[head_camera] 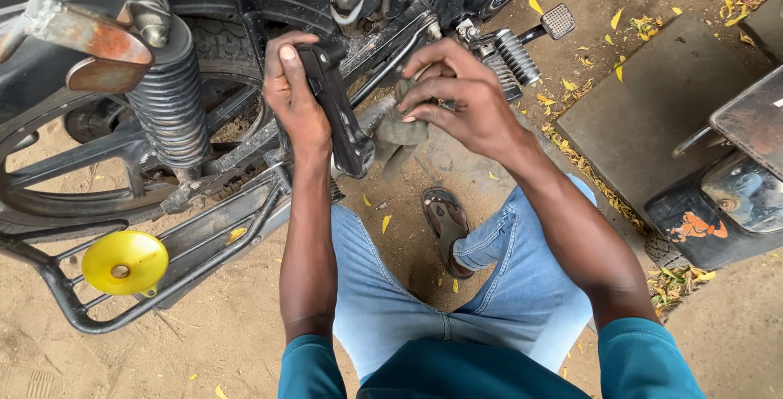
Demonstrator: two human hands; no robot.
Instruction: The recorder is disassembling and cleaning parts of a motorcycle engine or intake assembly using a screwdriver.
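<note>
My left hand (292,93) grips a black elongated motorcycle part (338,114), holding it upright against the side of the black motorcycle (269,0). My right hand (461,97) pinches a crumpled grey-green rag (400,134) right beside that part, close to the bike's lower frame. The rag hangs down below my fingers. The rear wheel (81,163) and the black coil shock absorber (167,101) are to the left of my hands.
A yellow funnel (124,262) rests on the black metal side guard (188,260) at lower left. A ribbed footpeg (514,55) and brake pedal (558,20) stick out at upper right. A grey slab (652,105) and another vehicle's part (734,179) lie right. My sandalled foot (446,224) is on sandy ground.
</note>
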